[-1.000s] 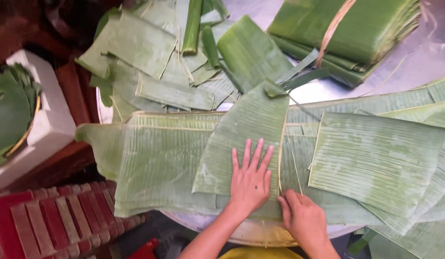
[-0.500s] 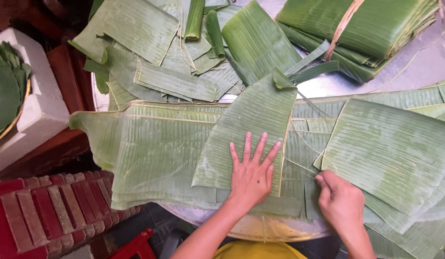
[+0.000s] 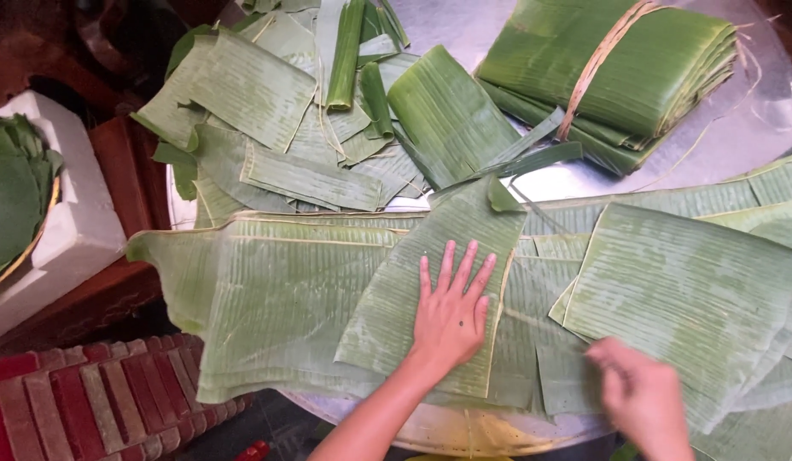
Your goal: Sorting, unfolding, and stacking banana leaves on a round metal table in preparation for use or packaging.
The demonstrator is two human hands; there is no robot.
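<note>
My left hand (image 3: 450, 314) lies flat, fingers spread, on a long pale green banana leaf piece (image 3: 413, 273) that slants across other leaf sheets on a round metal tray (image 3: 754, 119). My right hand (image 3: 642, 397) is blurred at the tray's near edge, fingers curled at the lower corner of a wide leaf sheet (image 3: 695, 290) to its right. Whether it grips the sheet's edge is unclear. A large leaf sheet (image 3: 268, 299) lies under the slanted piece on the left.
A tied bundle of folded dark green leaves (image 3: 618, 68) sits at the far right of the tray. Loose cut leaf pieces (image 3: 285, 128) pile at the far left. A white foam box (image 3: 63, 230) with leaves stands left, above a red ridged mat (image 3: 80, 410).
My right hand has slid right along the tray's near edge, away from my left hand, to the wide sheet's corner. My left hand stays flat on the slanted leaf.
</note>
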